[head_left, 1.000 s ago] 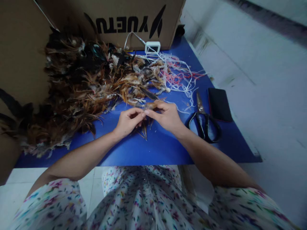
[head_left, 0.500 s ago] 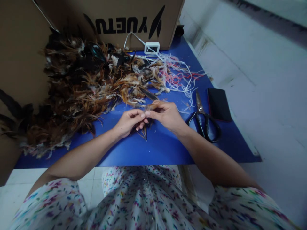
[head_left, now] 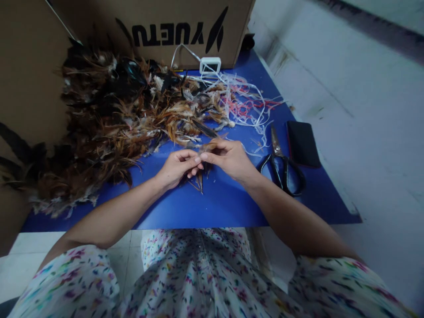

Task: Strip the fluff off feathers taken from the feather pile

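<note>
My left hand [head_left: 180,168] and my right hand [head_left: 228,160] meet above the blue table [head_left: 205,212], thumbs pinched side by side. Between them is a small brown feather [head_left: 209,146], partly hidden by the fingers; my right hand is closed on it. The left fingertips are pinched at its base, where I cannot make out every detail. Below the hands lie a few thin dark feathers [head_left: 198,183]. A large heap of brown and black feathers [head_left: 129,115] spreads behind and to the left.
Black-handled scissors [head_left: 280,161] lie right of my right forearm, beside a dark flat case [head_left: 302,143]. Tangled white and red strings [head_left: 245,104] lie behind, near a small white-framed device [head_left: 210,66]. A cardboard box [head_left: 185,17] stands at the back; a wall [head_left: 357,132] borders the right.
Almost nothing differs. Both hands keep the same pinch in the same place, with only a slight shift of the fingers.
</note>
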`<control>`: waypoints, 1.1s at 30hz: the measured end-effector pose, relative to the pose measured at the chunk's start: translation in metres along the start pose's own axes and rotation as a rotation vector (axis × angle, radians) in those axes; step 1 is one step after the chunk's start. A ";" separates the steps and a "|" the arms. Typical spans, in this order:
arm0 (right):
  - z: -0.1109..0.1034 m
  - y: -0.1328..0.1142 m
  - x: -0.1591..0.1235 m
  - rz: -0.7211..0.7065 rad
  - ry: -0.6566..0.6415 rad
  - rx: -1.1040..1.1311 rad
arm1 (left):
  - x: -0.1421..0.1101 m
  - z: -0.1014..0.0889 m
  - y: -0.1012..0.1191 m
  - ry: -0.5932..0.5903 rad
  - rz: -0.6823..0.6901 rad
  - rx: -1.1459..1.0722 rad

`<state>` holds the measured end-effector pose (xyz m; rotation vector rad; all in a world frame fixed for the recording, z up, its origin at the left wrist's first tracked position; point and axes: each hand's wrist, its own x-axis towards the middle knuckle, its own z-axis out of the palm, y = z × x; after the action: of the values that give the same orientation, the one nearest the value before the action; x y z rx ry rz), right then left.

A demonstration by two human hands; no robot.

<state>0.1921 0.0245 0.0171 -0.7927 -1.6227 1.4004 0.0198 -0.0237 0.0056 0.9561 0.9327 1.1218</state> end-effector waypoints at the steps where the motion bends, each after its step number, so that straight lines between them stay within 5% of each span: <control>1: 0.000 0.000 0.000 0.009 -0.001 0.006 | 0.000 0.000 0.000 0.009 -0.001 0.002; 9: -0.006 -0.003 0.002 -0.021 0.002 -0.006 | 0.001 0.000 0.000 0.109 0.052 -0.021; 13: -0.014 -0.005 0.002 -0.005 0.021 -0.202 | 0.004 -0.001 0.002 0.188 0.144 -0.052; 21: -0.002 -0.019 -0.012 0.035 -0.335 -0.755 | 0.008 -0.005 0.004 0.310 0.229 -0.072; 28: 0.014 -0.015 -0.020 0.038 -0.470 -0.976 | 0.009 -0.006 0.002 0.345 0.221 -0.042; 33: 0.007 -0.016 -0.017 0.132 -0.440 -0.971 | 0.009 -0.006 0.002 0.346 0.226 -0.036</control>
<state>0.1942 0.0033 0.0290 -1.1849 -2.6961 0.8345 0.0154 -0.0137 0.0050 0.8676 1.0961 1.5241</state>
